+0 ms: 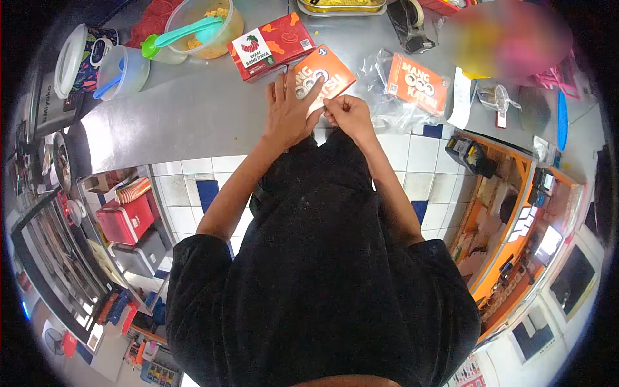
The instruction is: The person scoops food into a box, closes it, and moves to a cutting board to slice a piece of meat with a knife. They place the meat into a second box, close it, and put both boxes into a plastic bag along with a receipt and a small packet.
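My left hand [289,115] lies with fingers spread over the top and left side of an orange food box [335,68], its thumb at the near edge. At that same edge, the fingers of my right hand [350,116] are pinched together; what is between them is too small to make out. Behind my left hand, a red "Ayam Bang Dava" box [274,46] touches or nearly touches the orange one. To the right, a second orange box [416,87] lies on a clear plastic bag [380,119].
Along the back of the steel counter [174,122] are a clear food tub [225,48] with a teal spoon, a smaller tub [129,80] and a black tape dispenser [416,35]. A paper slip [460,97] lies at right. An orange shelf unit [503,219] stands lower right.
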